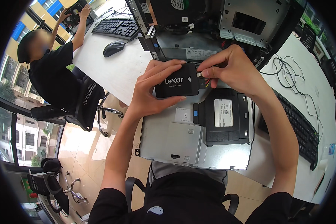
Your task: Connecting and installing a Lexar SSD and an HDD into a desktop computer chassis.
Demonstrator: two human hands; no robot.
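My left hand [153, 87] grips a flat black solid state drive [175, 89] between thumb and fingers, its label side up. At the drive's right edge, my right hand [227, 69] pinches a small cable connector [199, 74] against or close to the drive's end; whether it is seated I cannot tell. Coloured wires [208, 83] run from the connector beneath my right fingers. Both hands are above a silver metal computer panel [164, 138], which carries a black drive caddy [224, 132] with a white label and a blue tab.
An opened computer case [212, 44] stands just beyond my hands. On the right lie a black keyboard [295, 127] and loose black cables [287, 74]. To the left are a mouse [114, 48] and another keyboard [115, 28]. A seated person [52, 74] handles a black device at far left.
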